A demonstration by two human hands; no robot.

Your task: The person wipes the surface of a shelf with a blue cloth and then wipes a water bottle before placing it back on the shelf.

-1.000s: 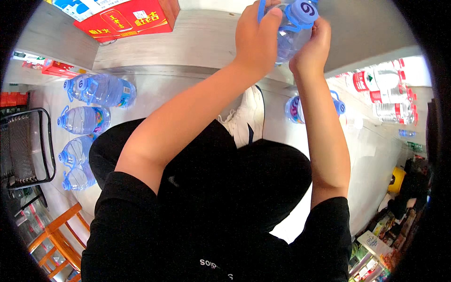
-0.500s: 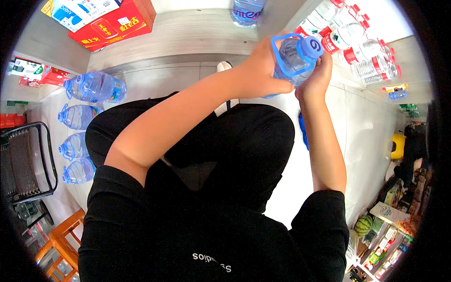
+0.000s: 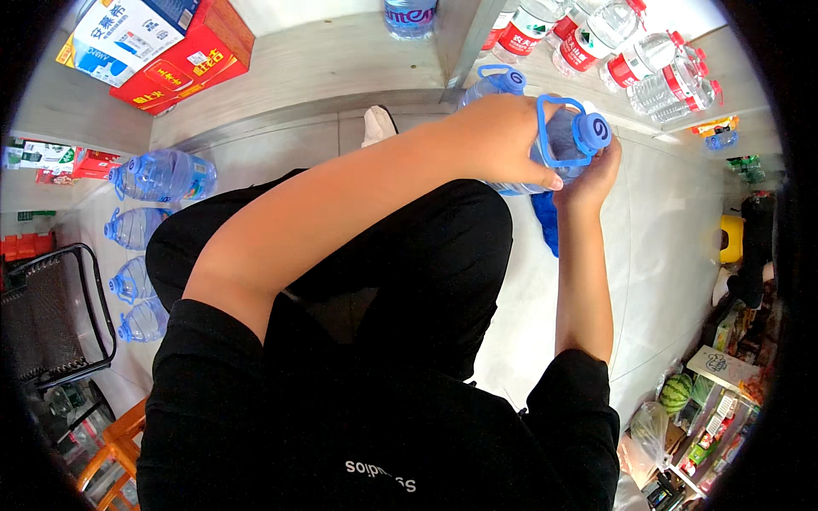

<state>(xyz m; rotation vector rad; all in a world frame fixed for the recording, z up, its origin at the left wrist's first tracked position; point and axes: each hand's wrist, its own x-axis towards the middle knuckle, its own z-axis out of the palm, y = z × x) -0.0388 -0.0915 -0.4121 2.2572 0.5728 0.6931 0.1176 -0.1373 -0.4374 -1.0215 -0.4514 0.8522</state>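
A large clear water bottle (image 3: 561, 145) with a blue cap and a blue carrying handle is held between my two hands, to the right of my knees. My left hand (image 3: 515, 136) closes on its left side, thumb toward me. On the other side, my right hand (image 3: 594, 180) cups the bottle, its fingers partly hidden behind it. Just beyond my left hand, a second blue-capped bottle (image 3: 494, 83) shows at the shelf front, its lower part covered. A blue cloth or shoe (image 3: 545, 223), too partly covered to name, lies under the held bottle.
Several big water bottles (image 3: 175, 176) stand on the floor at left, beside a black folding chair (image 3: 51, 315). Ahead, the shelf (image 3: 341, 64) carries a red carton (image 3: 200, 55), a bottle (image 3: 410, 19) and several red-labelled bottles (image 3: 588, 43). A watermelon (image 3: 676, 393) sits at lower right.
Both hands have brought the held bottle lower in view and slightly right. The second blue-capped bottle has come into view behind my left hand. The whole view has shifted a little.
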